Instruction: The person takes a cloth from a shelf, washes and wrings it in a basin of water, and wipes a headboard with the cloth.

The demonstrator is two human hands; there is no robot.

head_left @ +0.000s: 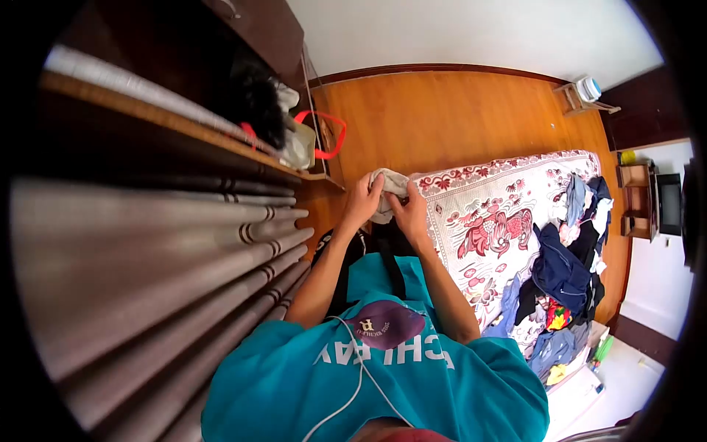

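Note:
A small, pale grey-beige piece of cloth (395, 181) is bunched up between my two hands, in front of my lap. Its exact kind I cannot make out. My left hand (361, 202) pinches it from the left, with the thumb on top. From the right, my right hand (411, 216) grips the same cloth, close to the corner of the bed. Part of the cloth hangs below, between the wrists. The bed's patterned cover (449, 210), white with dark red figures, begins just beside my right hand.
A heap of clothes, with a navy jacket (563, 269) among them, lies on the bed's far right side. Grey curtains (169, 250) hang at left. A dark cabinet (272, 29) and a bag with a red strap (340, 136) stand ahead-left. A small wooden stool (571, 99) is far off.

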